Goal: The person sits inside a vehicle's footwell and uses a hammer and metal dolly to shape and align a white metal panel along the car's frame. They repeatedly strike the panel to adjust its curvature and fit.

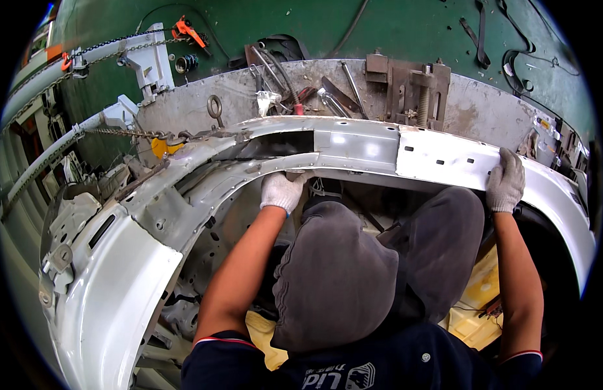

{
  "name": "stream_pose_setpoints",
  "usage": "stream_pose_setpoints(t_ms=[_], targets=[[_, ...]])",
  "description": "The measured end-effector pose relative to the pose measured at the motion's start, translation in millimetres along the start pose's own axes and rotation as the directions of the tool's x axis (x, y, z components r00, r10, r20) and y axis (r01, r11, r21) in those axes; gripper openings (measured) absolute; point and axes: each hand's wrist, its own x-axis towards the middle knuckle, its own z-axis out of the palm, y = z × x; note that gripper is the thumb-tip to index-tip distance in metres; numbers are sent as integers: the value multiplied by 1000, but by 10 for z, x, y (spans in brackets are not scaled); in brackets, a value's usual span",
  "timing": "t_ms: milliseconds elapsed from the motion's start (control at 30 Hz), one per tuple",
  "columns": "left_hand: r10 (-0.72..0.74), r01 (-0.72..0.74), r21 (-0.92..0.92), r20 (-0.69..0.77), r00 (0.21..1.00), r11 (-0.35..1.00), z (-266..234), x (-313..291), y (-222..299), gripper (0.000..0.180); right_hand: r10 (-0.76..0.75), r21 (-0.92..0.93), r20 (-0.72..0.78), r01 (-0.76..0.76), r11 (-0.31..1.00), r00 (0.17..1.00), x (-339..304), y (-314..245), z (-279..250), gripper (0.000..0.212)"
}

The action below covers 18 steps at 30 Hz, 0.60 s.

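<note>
**Both Gloved Hands Gripping the Silver Body Panel**

Both hands are bearing on the same part. The left hand, in a white work glove, is curling its fingers over the lower edge of the silver body panel, close to a dark opening in the sheet metal. The right hand, gloved likewise, is clasping the panel's edge well out toward the right end.

The panel is lying directly ahead of the person, just above the raised knees, with its long axis running left to right across the view and curving down at both ends. The hands are standing well apart along that axis. The left hand is sitting nearer the middle; the right hand is reaching farther out, its arm nearly straight.

Behind the panel, a grey steel bench is carrying loose hand tools and a bolted clamp block. A chain is running in from the left to the panel's end, close to a yellow piece.
</note>
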Motion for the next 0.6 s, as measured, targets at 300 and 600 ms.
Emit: stream_pose_setpoints(t_ms=[300, 600], targets=[[32, -15, 156, -107, 994, 988, -28, -14, -31, 60, 4, 9, 10, -4, 1000, 1000, 20, -45, -34, 39], [-18, 74, 278, -199, 980, 958, -57, -72, 112, 64, 2, -7, -23, -2, 1000, 1000, 27, -24, 2, 38]])
